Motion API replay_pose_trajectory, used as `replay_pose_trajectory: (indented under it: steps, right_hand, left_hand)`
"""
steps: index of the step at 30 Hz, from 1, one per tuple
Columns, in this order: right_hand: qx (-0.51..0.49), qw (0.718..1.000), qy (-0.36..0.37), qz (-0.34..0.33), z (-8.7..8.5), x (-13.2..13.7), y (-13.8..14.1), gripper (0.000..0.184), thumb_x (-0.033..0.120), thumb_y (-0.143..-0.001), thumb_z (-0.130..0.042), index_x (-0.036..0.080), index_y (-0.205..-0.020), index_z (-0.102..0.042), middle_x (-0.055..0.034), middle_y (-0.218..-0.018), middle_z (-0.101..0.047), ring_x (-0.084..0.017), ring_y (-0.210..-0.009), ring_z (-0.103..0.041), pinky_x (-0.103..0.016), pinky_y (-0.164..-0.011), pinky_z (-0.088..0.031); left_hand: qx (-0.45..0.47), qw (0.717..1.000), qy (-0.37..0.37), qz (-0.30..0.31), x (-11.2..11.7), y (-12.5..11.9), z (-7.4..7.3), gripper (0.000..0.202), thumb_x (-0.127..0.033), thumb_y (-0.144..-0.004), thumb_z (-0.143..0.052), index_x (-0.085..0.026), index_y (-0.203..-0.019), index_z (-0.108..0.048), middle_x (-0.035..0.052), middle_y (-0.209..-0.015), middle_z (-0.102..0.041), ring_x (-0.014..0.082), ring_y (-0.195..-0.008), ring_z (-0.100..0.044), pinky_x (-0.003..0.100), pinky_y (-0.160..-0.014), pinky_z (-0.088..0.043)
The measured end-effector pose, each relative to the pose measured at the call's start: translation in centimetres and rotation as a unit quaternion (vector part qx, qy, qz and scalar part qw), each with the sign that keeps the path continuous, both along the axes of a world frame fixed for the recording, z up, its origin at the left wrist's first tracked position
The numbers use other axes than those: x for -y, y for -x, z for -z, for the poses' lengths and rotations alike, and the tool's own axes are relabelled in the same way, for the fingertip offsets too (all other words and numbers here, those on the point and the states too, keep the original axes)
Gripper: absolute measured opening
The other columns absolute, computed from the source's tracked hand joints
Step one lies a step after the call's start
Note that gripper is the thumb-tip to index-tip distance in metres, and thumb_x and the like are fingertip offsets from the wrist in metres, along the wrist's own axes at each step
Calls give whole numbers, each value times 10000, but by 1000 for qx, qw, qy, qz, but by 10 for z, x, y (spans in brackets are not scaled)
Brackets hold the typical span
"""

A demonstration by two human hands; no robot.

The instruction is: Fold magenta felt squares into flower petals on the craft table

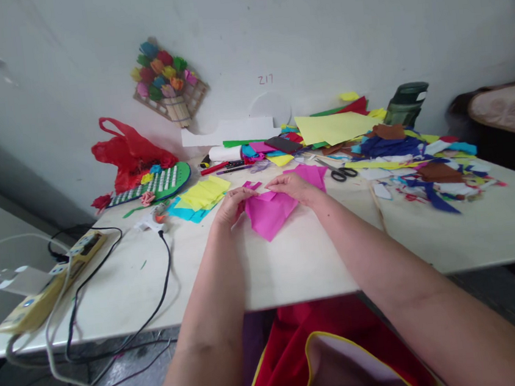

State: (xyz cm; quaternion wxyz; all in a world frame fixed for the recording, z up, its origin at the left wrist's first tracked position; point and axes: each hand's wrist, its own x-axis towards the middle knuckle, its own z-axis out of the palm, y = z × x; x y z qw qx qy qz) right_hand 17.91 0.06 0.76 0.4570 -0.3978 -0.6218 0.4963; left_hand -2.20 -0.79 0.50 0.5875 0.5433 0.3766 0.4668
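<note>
Between my two hands is a thin magenta sheet (270, 217), cloth-like or papery, with one corner pointing toward me and its upper edge folded over. My left hand (235, 205) pinches the folded edge at its left end. On the other side, my right hand (292, 187) pinches the same edge with fingertips closed. More magenta sheets (314, 174) lie flat just behind my right hand. Yellow sheets (205, 192) on top of blue sheets (188, 211) lie left of my left hand. Black-handled scissors (344, 174) rest right of my right hand.
At left are a glue gun (150, 221) with a black cord, a yellow power strip (50, 282), a green board (160, 185) and a red plastic bag (128, 146). Coloured scraps (425, 169) cover the right side, before a dark bottle (407, 105). The table's front edge (296, 302) is near me.
</note>
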Motion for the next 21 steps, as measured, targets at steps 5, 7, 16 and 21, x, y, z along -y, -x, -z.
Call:
replay_pose_trajectory:
  steps: [5, 7, 16, 21]
  right_hand:
    - [4, 1000, -14, -3, 0, 0, 1, 210, 281, -590, -720, 159, -761, -716, -26, -743, -682, -129, -720, -583, -278, -750, -447]
    - [11, 1000, -29, 0, 1, -1, 1, 211, 294, -599, -715, 162, -764, -714, -25, -749, -681, -135, -741, -582, -273, -749, -440]
    - [114, 993, -31, -23, -2, 5, -1, 305, 431, -600, -710, 133, -654, -673, 2, -599, -599, -106, -568, -484, -229, -540, -360]
    - [114, 993, -21, -8, -3, 5, 2, 348, 455, -568, -709, 121, -624, -627, 33, -536, -516, -78, -516, -404, -221, -495, -297]
  left_hand:
    - [-18, 1000, -6, 5, 2, 0, 0, 188, -203, -552, -733, -136, -713, -663, -4, -615, -615, 72, -513, -507, 196, -505, -355]
    - [-9, 1000, -3, 3, 3, -1, -1, 243, -190, -529, -746, -138, -752, -662, -8, -620, -622, 78, -526, -528, 199, -521, -378]
    - [18, 1000, 8, 24, 8, -5, -5, 342, -178, -513, -782, -134, -826, -650, 7, -666, -657, 101, -574, -576, 215, -564, -431]
    - [2, 1000, -4, 26, 5, -3, -3, 312, -177, -545, -762, -135, -839, -667, 7, -658, -655, 97, -565, -566, 215, -566, -421]
